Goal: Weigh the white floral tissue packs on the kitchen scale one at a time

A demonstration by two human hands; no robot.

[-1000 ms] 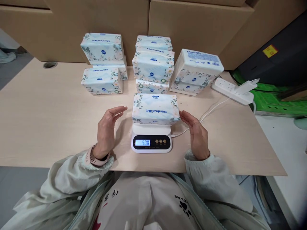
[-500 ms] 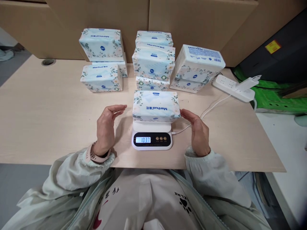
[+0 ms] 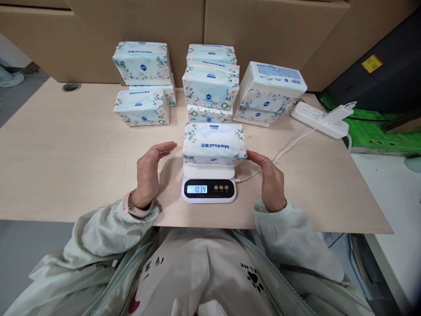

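A tissue pack [image 3: 214,144] with a floral print lies on the platform of a white digital scale [image 3: 209,201]. The scale's lit display reads about 103.4. To the left of the pack, my left hand [image 3: 148,173] is held open, fingers extended and a gap between them and the pack. On the other side, my right hand [image 3: 271,177] is also open. Its fingertips are at the pack's right end; whether they touch it I cannot tell.
Behind the scale stand tissue packs in a left group [image 3: 141,107], a middle stack [image 3: 210,85] and a right stack [image 3: 268,94]. A white power strip [image 3: 319,119] lies at the right, its cable running to the scale. Cardboard [image 3: 158,39] lines the table's back edge.
The display has gone from about 103.7 to 103.4. The view has shifted slightly; both hands keep nearly the same pose beside the pack.
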